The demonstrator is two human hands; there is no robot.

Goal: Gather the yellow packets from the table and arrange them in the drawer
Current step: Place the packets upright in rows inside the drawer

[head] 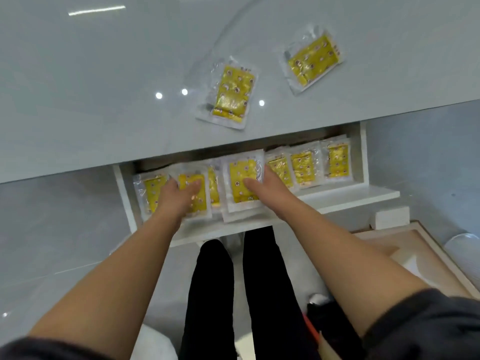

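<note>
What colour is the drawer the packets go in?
White; the drawer shows best in the head view.

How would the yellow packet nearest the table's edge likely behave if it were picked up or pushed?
The packet would probably flop somewhat, since its clear wrapper looks thin and crinkled. It seems light, lying flat and thin. On the glossy table it would likely slide rather than roll.

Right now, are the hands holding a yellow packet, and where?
The right hand pinches the middle packet at its right edge, thumb on top. The left hand rests on a neighbouring packet; its grip is too blurred to tell.
</note>
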